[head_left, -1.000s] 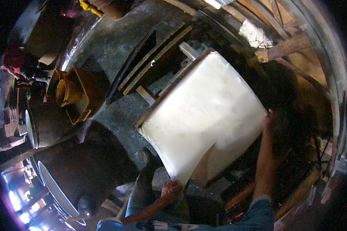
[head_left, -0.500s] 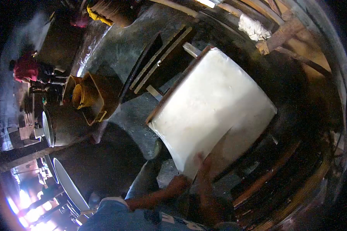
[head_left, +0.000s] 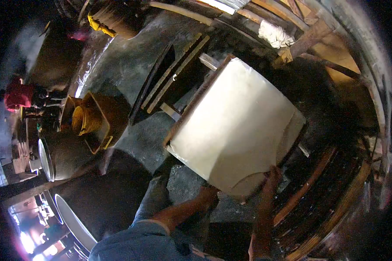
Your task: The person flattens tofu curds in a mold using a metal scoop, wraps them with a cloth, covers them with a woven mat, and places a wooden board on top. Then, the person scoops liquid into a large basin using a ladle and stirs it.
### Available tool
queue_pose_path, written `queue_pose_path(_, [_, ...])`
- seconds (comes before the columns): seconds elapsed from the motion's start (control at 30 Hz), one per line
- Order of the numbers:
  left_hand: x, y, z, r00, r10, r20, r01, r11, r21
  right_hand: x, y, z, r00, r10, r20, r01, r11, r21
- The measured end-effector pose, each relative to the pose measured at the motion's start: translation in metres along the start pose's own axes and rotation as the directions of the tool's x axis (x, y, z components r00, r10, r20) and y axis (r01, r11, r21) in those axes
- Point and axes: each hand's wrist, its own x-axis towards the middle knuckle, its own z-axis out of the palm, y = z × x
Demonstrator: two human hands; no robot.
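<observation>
A large white cloth [head_left: 231, 126] lies smooth over a flat, square slab-like load, whose inside is hidden. A dark wooden board edge [head_left: 196, 104] shows along its left side. My left hand [head_left: 209, 195] is closed at the cloth's near left corner, its fingers partly in shadow. At the near right corner my right hand [head_left: 272, 176] grips the cloth's edge. A curved fold runs between the two hands, and another crease follows the right side.
Slatted wooden boards [head_left: 174, 74] lean beyond the slab. Yellow-brown crates [head_left: 106, 117] and large round vats [head_left: 74, 222] stand left. Long timber pieces [head_left: 309, 187] lie right. A white cloth bundle [head_left: 274, 35] hangs at the top. A person in red [head_left: 19, 93] is far left.
My right hand has moved right, from the middle of the near edge to the near right corner. The cloth flap now lies flatter over the right part. The view has shifted slightly.
</observation>
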Motion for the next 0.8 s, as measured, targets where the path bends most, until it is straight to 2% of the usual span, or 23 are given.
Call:
queue_pose_path(0.1, [0.004, -0.036, 0.001, 0.997, 0.002, 0.076, 0.003, 0.998, -0.068, 0.019, 0.018, -0.022, 0.997, 0.034, -0.068, -0.045, 0.985, -0.166])
queue_pose_path(0.13, [0.003, -0.048, -0.001, 0.994, 0.009, 0.106, 0.001, 0.995, -0.096, 0.018, 0.021, -0.022, 0.995, 0.027, -0.095, -0.043, 0.984, -0.171])
queue_pose_path(0.2, [-0.011, -0.073, -0.006, 0.983, 0.031, 0.179, 0.0, 0.985, -0.172, 0.027, 0.029, -0.035, 0.994, 0.062, -0.093, -0.073, 0.989, -0.128])
queue_pose_path(0.27, [-0.026, -0.105, -0.008, 0.966, 0.059, 0.25, 0.008, 0.966, -0.259, 0.056, 0.061, -0.074, 0.99, 0.123, 0.064, -0.128, 0.988, 0.088])
queue_pose_path(0.3, [-0.032, -0.119, -0.009, 0.957, 0.074, 0.282, 0.014, 0.955, -0.298, 0.065, 0.071, -0.086, 0.982, 0.137, 0.131, -0.154, 0.979, 0.132])
queue_pose_path(0.33, [-0.036, -0.131, -0.01, 0.949, 0.088, 0.303, 0.019, 0.943, -0.333, 0.04, 0.05, -0.066, 0.995, 0.088, 0.057, -0.091, 0.994, 0.065])
queue_pose_path(0.4, [-0.034, -0.144, -0.022, 0.965, 0.111, 0.236, 0.0, 0.906, -0.422, -0.001, 0.007, -0.025, 0.996, -0.024, -0.084, 0.017, 0.996, -0.086])
queue_pose_path(0.43, [-0.028, -0.139, -0.05, 0.984, 0.119, 0.134, -0.04, 0.875, -0.483, 0.011, 0.009, -0.027, 0.974, 0.045, -0.22, -0.087, 0.979, -0.186])
queue_pose_path(0.53, [0.001, -0.097, -0.136, 0.998, -0.035, -0.06, -0.012, 0.763, -0.646, 0.015, 0.002, -0.029, 0.976, 0.056, -0.212, -0.111, 0.961, -0.255])
queue_pose_path(0.63, [0.047, -0.066, -0.159, 0.91, 0.068, -0.41, -0.248, 0.88, -0.405, 0.03, 0.011, -0.038, 0.976, 0.11, -0.188, -0.171, 0.92, -0.351])
queue_pose_path(0.73, [0.092, -0.03, -0.169, 0.819, 0.288, -0.495, -0.389, 0.915, -0.11, 0.029, 0.028, -0.056, 0.997, -0.06, 0.04, 0.068, 0.97, -0.235])
queue_pose_path(0.77, [0.107, -0.014, -0.169, 0.838, 0.298, -0.456, -0.378, 0.921, -0.092, 0.02, 0.013, -0.039, 0.997, -0.076, -0.031, 0.064, 0.957, -0.283])
queue_pose_path(0.8, [0.121, 0.002, -0.167, 0.857, 0.306, -0.415, -0.367, 0.927, -0.073, 0.019, 0.011, -0.037, 0.998, -0.067, -0.019, 0.06, 0.961, -0.27])
